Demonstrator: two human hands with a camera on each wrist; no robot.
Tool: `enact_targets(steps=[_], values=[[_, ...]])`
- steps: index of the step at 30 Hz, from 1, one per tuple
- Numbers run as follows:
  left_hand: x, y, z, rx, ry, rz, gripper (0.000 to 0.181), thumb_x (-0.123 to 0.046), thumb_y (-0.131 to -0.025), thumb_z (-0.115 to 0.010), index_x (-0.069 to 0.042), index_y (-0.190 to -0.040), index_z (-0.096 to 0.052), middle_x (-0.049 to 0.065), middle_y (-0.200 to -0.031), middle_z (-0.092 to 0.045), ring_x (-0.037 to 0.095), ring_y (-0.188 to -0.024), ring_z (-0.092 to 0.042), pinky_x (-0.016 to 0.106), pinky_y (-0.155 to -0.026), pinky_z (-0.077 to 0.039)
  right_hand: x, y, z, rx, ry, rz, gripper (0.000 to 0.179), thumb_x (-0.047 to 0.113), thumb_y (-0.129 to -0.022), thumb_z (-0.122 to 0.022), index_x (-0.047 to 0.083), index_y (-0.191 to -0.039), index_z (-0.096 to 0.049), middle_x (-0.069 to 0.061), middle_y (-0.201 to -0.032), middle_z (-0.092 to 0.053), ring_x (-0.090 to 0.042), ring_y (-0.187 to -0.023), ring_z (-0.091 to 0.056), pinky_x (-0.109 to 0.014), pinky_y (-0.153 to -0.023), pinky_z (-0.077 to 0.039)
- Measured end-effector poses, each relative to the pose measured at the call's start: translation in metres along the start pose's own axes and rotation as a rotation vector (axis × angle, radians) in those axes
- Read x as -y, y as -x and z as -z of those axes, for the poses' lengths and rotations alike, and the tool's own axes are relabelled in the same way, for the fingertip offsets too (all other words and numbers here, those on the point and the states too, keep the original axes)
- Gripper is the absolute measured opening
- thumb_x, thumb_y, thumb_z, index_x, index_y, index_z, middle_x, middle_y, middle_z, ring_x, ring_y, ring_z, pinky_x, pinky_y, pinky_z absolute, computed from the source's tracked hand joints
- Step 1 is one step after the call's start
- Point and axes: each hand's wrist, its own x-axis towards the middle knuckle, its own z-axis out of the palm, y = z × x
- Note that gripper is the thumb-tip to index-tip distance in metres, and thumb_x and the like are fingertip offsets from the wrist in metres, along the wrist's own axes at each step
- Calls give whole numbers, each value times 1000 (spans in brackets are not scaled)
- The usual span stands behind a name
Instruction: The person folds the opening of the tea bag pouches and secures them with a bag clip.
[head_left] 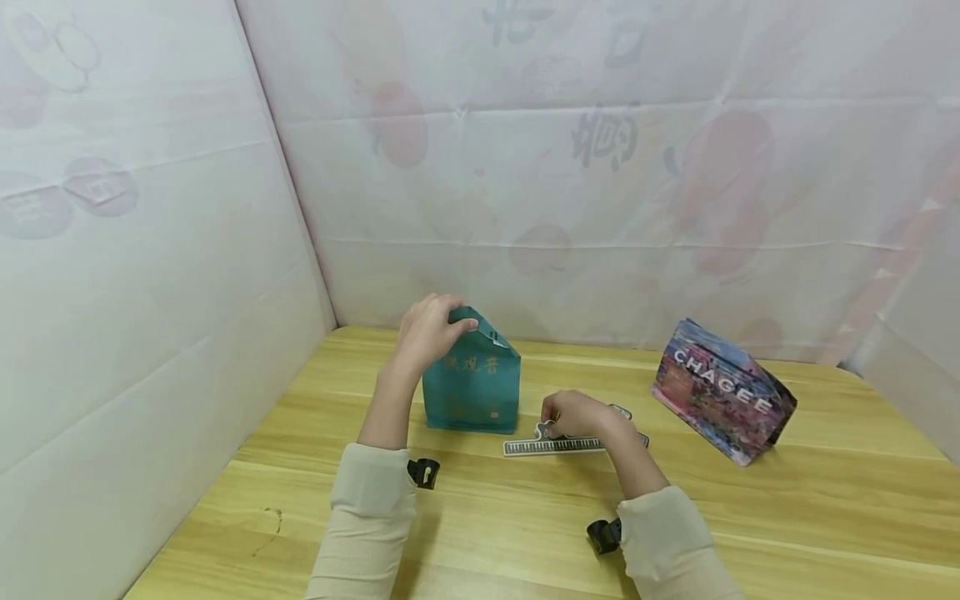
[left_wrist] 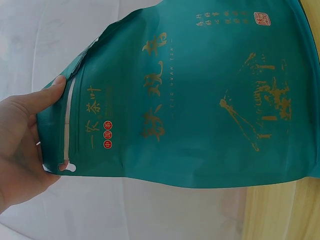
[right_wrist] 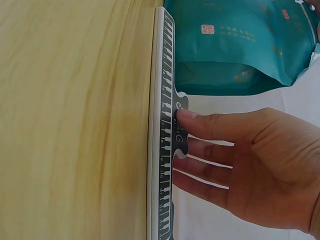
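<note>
At the top edge of a teal tea bag (head_left: 472,392) with gold lettering, my left hand (head_left: 429,333) grips the folded end between thumb and fingers. The bag stands upright on the table. In the left wrist view my thumb lies across the bag's top strip (left_wrist: 67,125). To the right, my right hand (head_left: 588,417) pinches the dark handle (right_wrist: 180,127) of a long clip (head_left: 555,447) printed with piano keys and numbers. The clip lies along the tabletop in front of the bag. Behind my right hand, part of another clip (head_left: 621,411) shows.
A colourful CHAGEE bag (head_left: 720,383) rests tilted on the wooden table (head_left: 510,525), off to the right. Pale printed cloth (head_left: 480,192) hangs behind the table and along both sides.
</note>
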Motion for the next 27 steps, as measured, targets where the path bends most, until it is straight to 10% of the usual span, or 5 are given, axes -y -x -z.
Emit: enact_targets(steps=[27], values=[[2,-1,0,-12,7,13,30,-29,-87,-64,-7,-108,-67,6,-102,-64,23,-91,-54,39,-76,-44,-3,4,11,70,-19,43,25,-5,-82,-62,6,-104,-64,-2,-92,-58,-22,-88,-55,-37,-74,-46]])
